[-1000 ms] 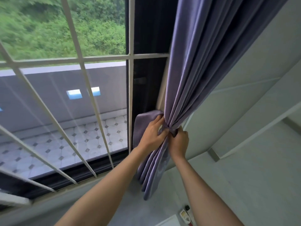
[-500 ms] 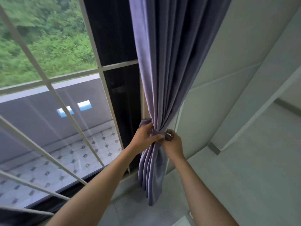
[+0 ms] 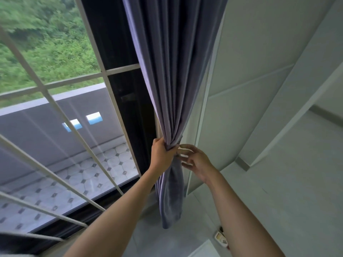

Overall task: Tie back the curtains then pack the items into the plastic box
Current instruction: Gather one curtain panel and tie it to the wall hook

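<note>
A purple-grey curtain (image 3: 172, 75) hangs beside the window and is gathered into a tight bunch at its lower part. My left hand (image 3: 162, 153) grips that gathered bunch, fingers curled round the folds. Just to its right, my right hand (image 3: 194, 160) is spread with relaxed fingers, its fingertips close to the bunch and holding nothing. The curtain's loose tail (image 3: 169, 204) drops below my hands. No tie-back band can be made out, and the plastic box is out of view.
A barred window (image 3: 61, 115) with a dark frame (image 3: 118, 52) fills the left side. The white wall (image 3: 241, 89) stands right of the curtain. A small white device (image 3: 220, 237) lies low down by my right forearm.
My right hand has let go of the curtain bunch and opened, moving slightly right. My left hand keeps its grip. The view has shifted, so the curtain sits more central.
</note>
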`<state>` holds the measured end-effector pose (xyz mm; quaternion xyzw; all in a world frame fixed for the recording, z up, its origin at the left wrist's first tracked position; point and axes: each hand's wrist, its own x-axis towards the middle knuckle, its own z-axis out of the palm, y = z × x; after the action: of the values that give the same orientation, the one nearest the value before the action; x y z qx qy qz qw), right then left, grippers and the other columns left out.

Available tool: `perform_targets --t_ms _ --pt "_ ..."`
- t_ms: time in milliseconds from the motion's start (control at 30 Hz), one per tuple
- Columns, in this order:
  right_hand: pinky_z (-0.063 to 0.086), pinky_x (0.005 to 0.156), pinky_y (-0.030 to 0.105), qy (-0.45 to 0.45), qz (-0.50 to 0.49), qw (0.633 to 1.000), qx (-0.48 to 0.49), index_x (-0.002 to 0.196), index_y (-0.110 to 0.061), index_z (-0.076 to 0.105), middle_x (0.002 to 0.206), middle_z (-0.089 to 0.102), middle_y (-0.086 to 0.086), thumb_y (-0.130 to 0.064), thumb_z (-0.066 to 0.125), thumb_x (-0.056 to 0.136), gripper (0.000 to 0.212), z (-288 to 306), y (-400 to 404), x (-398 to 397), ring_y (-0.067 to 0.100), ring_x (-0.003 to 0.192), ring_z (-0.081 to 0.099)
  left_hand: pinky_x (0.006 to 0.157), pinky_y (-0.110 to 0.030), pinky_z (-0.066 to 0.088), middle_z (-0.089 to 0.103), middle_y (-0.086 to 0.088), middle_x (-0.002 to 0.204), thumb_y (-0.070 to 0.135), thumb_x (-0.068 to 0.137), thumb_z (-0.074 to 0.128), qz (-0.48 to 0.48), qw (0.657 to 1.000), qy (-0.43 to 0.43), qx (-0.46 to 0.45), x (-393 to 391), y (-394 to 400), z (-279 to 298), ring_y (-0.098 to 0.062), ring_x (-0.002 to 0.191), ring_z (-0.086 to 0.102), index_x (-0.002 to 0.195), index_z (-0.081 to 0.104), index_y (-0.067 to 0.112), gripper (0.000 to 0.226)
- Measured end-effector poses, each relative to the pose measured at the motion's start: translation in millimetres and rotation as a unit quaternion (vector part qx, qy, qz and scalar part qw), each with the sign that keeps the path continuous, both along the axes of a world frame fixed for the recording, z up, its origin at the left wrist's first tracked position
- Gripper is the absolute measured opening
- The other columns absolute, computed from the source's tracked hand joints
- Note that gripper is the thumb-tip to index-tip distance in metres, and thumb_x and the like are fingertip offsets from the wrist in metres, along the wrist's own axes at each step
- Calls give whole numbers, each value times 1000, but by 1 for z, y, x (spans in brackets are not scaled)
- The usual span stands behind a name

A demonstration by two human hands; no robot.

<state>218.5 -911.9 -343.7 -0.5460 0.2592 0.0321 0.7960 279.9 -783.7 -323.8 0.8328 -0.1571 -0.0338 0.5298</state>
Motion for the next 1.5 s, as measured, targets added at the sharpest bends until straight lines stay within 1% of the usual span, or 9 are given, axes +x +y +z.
perform_targets --t_ms 167,400,533,800,967,1100,1233,1367,1500 --pt "50 71 31 -52 -74 979 -183 92 -19 59 87 67 3 -15 48 83 15 30 -12 23 19 76 61 82 -35 49 45 21 78 17 83 70 -10 1000 7 -7 -11 -2 4 -24 95 51 81 55 21 16" --pt "46 71 30 42 173 938 -298 94 -15 61 79 61 3 -26 55 86 15 59 -14 48 17 76 60 79 -33 49 48 18 77 19 83 71 -3 1000 28 -9 -11 5 6 -26 98 54 83 55 21 16" --pt "50 74 28 33 199 932 -302 113 -20 58 91 66 3 -33 57 90 27 58 -16 51 16 84 65 69 -32 47 51 13 72 22 80 72 -10 1000 23 5 -2 11 4 -29 93 57 77 55 17 18" --pt "40 48 13 -9 150 919 -365 73 -13 61 62 56 0 2 58 80 16 70 -17 55 9 55 49 75 -32 41 53 4 84 21 86 63 -45 998 -4 42 -4 7 1 -24 98 46 95 64 10 14" --pt "44 67 23 -7 111 944 -312 67 -20 65 61 61 -4 -3 54 81 25 59 -20 47 9 65 57 79 -28 38 52 10 83 14 87 61 -44 998 -6 38 -5 7 4 -25 101 43 102 63 9 16" --pt "50 82 36 1 11 986 -164 67 -13 60 71 61 1 -8 48 58 15 44 -20 34 19 80 58 82 -35 46 48 17 79 11 85 63 -28 999 22 16 -4 13 0 -26 99 48 91 61 14 8" --pt "52 79 36 -23 -31 999 -1 77 -17 50 100 69 5 -7 58 83 14 31 -28 22 27 95 64 77 -38 49 47 10 75 9 84 62 -28 998 53 26 -3 19 6 -29 95 52 70 48 25 26" --pt "49 86 36 -44 -11 999 -24 108 -18 54 98 69 3 -25 77 70 45 35 -31 21 20 97 65 66 -30 43 54 8 69 9 83 64 -63 996 62 33 -2 18 11 -19 76 54 71 54 22 21" --pt "46 86 36 1 42 995 -91 75 -12 70 78 69 5 -26 77 76 15 45 -27 23 21 85 64 61 -31 47 62 0 74 6 82 65 -71 995 70 16 -3 13 12 -13 68 56 86 61 6 6"
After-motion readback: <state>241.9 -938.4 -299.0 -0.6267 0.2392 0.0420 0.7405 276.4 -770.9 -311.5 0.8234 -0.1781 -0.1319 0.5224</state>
